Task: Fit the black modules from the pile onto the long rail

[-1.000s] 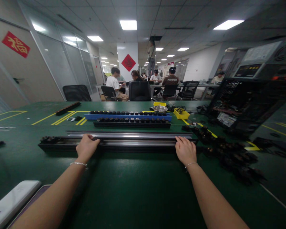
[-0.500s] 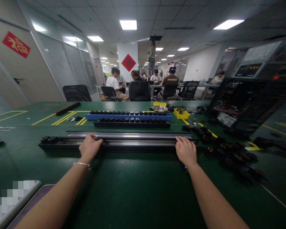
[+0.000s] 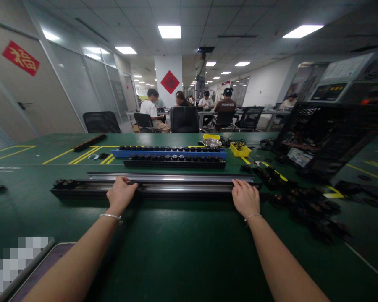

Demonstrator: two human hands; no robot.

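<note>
A long black metal rail [image 3: 182, 188] with a shiny channel lies across the green table in front of me. My left hand [image 3: 121, 196] is closed over its left half, fingers pinching a small dark piece [image 3: 132, 182] at the channel; most of that piece is hidden. Toward the right end, my right hand [image 3: 246, 198] grips the rail with bent fingers on top. Several black round parts [image 3: 66, 183] sit in the channel's left end. Just behind lies a second silver-grey strip [image 3: 176, 177], parallel to the rail.
Farther back are a blue rail [image 3: 170, 154] and a black rail [image 3: 176, 164], both bearing rows of round parts. A metal bowl [image 3: 211, 143] and yellow bin [image 3: 240, 150] stand behind. Loose black parts [image 3: 305, 205] are heaped right, near an open computer case [image 3: 315, 134].
My left hand has shifted slightly to the right along the rail, still pinched. My right hand stays in the same place.
</note>
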